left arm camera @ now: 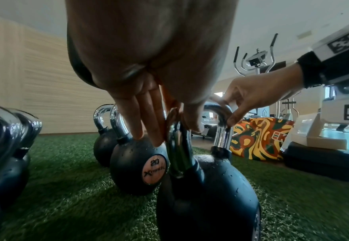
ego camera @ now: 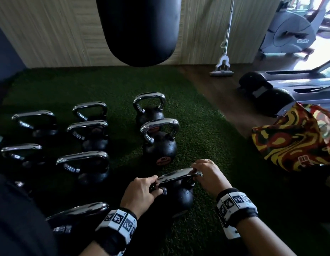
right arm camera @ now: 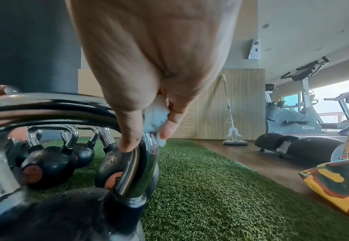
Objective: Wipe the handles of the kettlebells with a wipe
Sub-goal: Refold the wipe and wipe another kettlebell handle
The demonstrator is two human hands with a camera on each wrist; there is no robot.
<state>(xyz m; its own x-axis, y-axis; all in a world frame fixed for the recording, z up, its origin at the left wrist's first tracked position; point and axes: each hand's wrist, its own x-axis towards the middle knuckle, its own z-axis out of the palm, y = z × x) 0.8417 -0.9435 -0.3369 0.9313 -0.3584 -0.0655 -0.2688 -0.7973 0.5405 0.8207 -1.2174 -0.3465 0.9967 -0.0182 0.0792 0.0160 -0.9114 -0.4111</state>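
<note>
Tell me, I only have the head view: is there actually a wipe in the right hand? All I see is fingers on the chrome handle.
Observer: Yes. The right wrist view shows a small white wipe pinched in the right hand, against the right bend of the nearest kettlebell's handle.
Operator: And the left hand, does it have the handle?
Observer: In the left wrist view the left hand has its thumb and a finger round the handle's left leg, other fingers straight, pointing down.
Operator: Can you read a weight anywhere?
Observer: The next kettlebell behind has a round label reading 20.
</note>
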